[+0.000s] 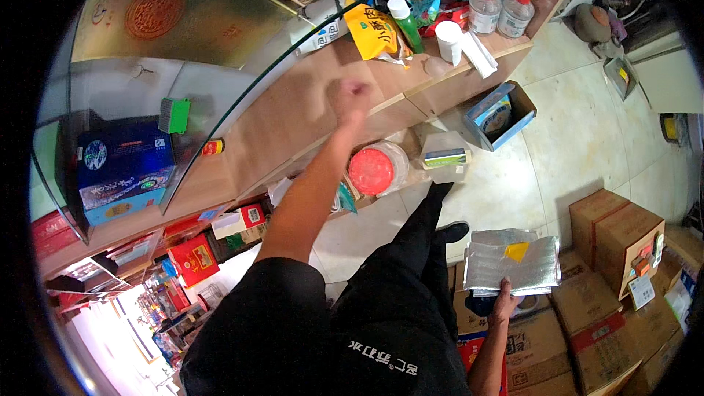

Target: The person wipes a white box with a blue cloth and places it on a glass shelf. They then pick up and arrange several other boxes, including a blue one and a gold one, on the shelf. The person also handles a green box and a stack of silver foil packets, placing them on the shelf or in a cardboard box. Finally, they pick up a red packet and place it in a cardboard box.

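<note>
My left hand [353, 94] is blurred over the wooden shelf [297, 107], its fingers apparently curled; whether it holds anything cannot be made out. Beyond it on the shelf are a yellow snack packet [371, 32], a green bottle with a white cap [406, 22], a white paper cup [450, 43] and several clear bottles with red caps [484, 10]. At the lower right, my right hand [504, 302] grips a stack of silver foil insulated bags [489, 264] by its near edge. A yellow patch [517, 252] shows on top of the stack.
A glass panel edge [250, 80] crosses above the shelf. Below stand a tub with a red lid [371, 171], a translucent container [446, 148] and an open blue box [503, 115] on the tiled floor. Cardboard cartons [616, 236] are stacked at the right, beside and under my right hand.
</note>
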Tool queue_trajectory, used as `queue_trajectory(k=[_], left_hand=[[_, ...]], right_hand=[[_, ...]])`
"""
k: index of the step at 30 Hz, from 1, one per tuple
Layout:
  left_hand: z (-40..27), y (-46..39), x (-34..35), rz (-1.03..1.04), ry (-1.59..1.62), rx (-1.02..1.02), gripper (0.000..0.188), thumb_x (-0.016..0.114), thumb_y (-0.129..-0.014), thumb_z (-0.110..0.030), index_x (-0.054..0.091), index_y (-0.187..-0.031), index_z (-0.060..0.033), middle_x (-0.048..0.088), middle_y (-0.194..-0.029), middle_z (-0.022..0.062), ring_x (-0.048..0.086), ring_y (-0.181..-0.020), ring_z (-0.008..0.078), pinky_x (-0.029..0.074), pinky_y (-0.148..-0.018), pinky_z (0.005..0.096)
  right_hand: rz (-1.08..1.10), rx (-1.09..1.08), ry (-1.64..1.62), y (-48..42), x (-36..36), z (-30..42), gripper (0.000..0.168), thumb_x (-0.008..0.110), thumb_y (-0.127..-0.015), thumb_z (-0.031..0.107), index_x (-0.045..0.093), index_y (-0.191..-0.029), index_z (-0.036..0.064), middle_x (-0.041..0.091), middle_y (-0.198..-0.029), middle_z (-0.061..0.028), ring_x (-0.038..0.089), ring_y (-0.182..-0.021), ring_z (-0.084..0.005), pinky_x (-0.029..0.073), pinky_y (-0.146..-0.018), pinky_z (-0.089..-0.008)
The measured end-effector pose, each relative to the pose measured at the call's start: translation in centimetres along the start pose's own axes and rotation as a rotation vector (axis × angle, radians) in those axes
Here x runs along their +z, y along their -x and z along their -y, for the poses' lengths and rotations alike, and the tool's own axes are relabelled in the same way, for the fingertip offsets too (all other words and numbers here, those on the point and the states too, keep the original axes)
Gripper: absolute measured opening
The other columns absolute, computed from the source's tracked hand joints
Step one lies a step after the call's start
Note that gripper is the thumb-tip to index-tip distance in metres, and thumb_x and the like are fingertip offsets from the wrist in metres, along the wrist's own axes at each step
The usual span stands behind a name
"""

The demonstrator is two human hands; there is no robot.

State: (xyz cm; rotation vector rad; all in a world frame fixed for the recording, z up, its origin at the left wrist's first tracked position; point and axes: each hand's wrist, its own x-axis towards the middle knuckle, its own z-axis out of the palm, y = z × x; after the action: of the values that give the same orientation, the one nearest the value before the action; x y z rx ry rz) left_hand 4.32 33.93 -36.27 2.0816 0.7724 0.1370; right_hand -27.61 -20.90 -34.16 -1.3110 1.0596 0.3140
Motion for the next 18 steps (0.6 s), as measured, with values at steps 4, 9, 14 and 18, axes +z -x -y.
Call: queue_trajectory(k=[4,9,14,18], left_hand=[[-4.3,-7.7,-6.6,-0.659,-0.339,0.371,0.052,0.076,-0.082,-0.024,0.06,-0.126,-0.0019,0.063,-0.124,0.0221,0.059,-0.116,0.0354,0.045,-0.101,0.0465],[-5.6,-14.0,-12.1,-0.482,-0.199,0.774,0.053,0.075,-0.084,-0.029,0.06,-0.127,-0.0021,0.065,-0.124,0.0196,0.06,-0.119,0.0324,0.043,-0.103,0.0436],[-8.1,-13.8,-13.3,-0.469,-0.163,0.668,0.049,0.073,-0.086,-0.028,0.061,-0.125,-0.0023,0.066,-0.121,0.0209,0.061,-0.117,0.0343,0.045,-0.101,0.0429],[-8.5,-11.9,-14.5,-0.502,-0.121,0.612,0.045,0.07,-0.087,-0.028,0.062,-0.124,-0.0025,0.066,-0.12,0.0219,0.062,-0.115,0.0358,0.046,-0.099,0.0423]], right_hand=[[0.009,-0.013,0.041,-0.7,-0.6,-1.1,0.075,0.069,-0.095,0.023,0.026,-0.15,-0.002,0.048,-0.14,-0.0174,0.052,-0.122,-0.0253,0.041,-0.107,-0.0385],[0.0,0.042,0.193,-0.7,-0.4,-0.2,0.066,0.07,-0.094,0.026,0.038,-0.142,-0.006,0.053,-0.133,-0.0156,0.055,-0.115,-0.0228,0.043,-0.102,-0.0368],[0.014,-0.062,0.19,-2.0,-0.6,-1.9,0.049,0.069,-0.094,0.026,0.054,-0.128,-0.006,0.06,-0.12,-0.0119,0.057,-0.105,-0.0198,0.046,-0.094,-0.036],[0.089,-0.056,0.202,-2.5,-0.5,-1.8,0.043,0.068,-0.095,0.024,0.057,-0.122,-0.008,0.063,-0.114,-0.01,0.059,-0.099,-0.0187,0.048,-0.091,-0.0347]])
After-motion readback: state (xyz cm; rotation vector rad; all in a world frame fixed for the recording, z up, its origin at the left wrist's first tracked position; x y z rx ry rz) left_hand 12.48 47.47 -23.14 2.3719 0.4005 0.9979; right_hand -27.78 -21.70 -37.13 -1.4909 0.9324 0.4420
